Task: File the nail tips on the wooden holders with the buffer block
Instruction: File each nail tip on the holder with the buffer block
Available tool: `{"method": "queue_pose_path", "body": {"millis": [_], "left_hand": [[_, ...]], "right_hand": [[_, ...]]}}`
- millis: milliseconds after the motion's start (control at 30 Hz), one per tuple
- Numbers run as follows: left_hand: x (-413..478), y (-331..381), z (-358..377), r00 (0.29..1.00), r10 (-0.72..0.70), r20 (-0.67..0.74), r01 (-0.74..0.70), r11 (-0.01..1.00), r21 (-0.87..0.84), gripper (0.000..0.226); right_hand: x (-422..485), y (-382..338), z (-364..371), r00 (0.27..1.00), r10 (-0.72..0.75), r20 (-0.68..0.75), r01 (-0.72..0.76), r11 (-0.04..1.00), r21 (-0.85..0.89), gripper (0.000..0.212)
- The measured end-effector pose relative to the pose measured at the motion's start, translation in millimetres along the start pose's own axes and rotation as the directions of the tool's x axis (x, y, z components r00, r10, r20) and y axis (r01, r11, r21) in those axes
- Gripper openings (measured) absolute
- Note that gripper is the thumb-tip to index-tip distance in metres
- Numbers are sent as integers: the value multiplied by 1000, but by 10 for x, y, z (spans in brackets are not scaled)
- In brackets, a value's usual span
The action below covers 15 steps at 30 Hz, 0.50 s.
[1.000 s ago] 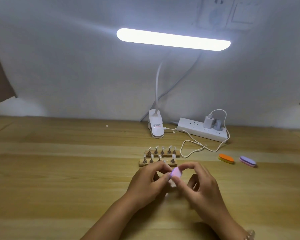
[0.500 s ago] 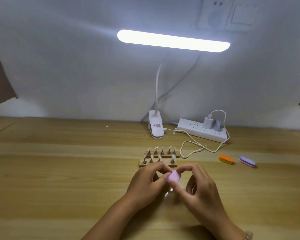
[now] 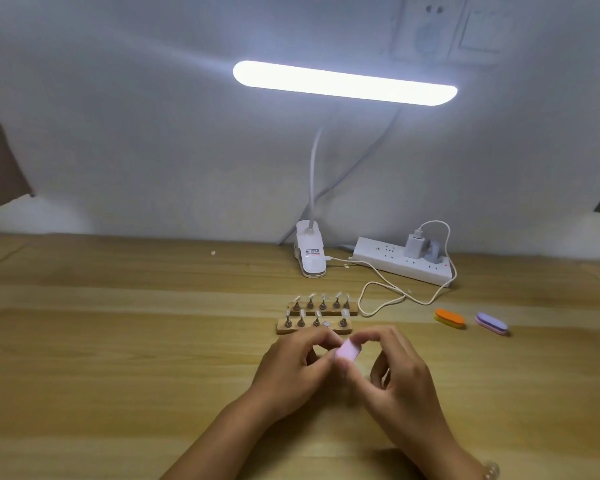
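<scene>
Filing step in progress. The right hand (image 3: 395, 375) pinches the pale pink rectangular buffer block (image 3: 348, 351), just in front of the two wooden nail-tip holders (image 3: 314, 328) on the desk (image 3: 118, 341). The left hand (image 3: 291, 370) is curled against the block; what it holds is hidden. Judged next: short, light strokes.

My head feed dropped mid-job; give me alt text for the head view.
The right hand pinches a pink buffer block against the curled left hand over a wooden table; what the left holds is hidden. Beyond stand two wooden holders of nail tips, with an orange buffer and a purple buffer to their right and a lit lamp and power strip behind.
</scene>
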<state>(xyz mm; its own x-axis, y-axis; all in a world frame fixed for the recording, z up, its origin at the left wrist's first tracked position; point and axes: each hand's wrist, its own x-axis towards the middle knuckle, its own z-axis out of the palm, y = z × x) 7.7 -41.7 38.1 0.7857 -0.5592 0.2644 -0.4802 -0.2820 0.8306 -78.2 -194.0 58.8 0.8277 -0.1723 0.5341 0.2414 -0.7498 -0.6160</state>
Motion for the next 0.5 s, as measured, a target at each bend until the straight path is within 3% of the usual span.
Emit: {"method": "queue_pose_path", "body": {"millis": [100, 200, 333, 433, 500], "left_hand": [[-2, 3, 10, 1000, 2, -9, -2, 1000, 25, 15], [-9, 14, -8, 1000, 8, -4, -8, 1000, -13, 14], [-6, 34, -9, 1000, -3, -23, 3, 1000, -16, 16], [-12, 34, -18, 1000, -7, -4, 7, 999, -32, 16], [-4, 34, -24, 1000, -11, -3, 11, 1000, -28, 16]], "right_hand": [[46, 76, -9, 993, 98, -59, -99, 995, -4, 18], [-8, 8, -5, 999, -31, -13, 31, 999, -35, 23], [22, 37, -22, 997, 37, -61, -37, 999, -8, 23], [-15, -1, 0, 999, -49, -18, 48, 998, -45, 25], [-4, -7, 6, 1000, -16, -16, 15, 1000, -10, 25]]}}
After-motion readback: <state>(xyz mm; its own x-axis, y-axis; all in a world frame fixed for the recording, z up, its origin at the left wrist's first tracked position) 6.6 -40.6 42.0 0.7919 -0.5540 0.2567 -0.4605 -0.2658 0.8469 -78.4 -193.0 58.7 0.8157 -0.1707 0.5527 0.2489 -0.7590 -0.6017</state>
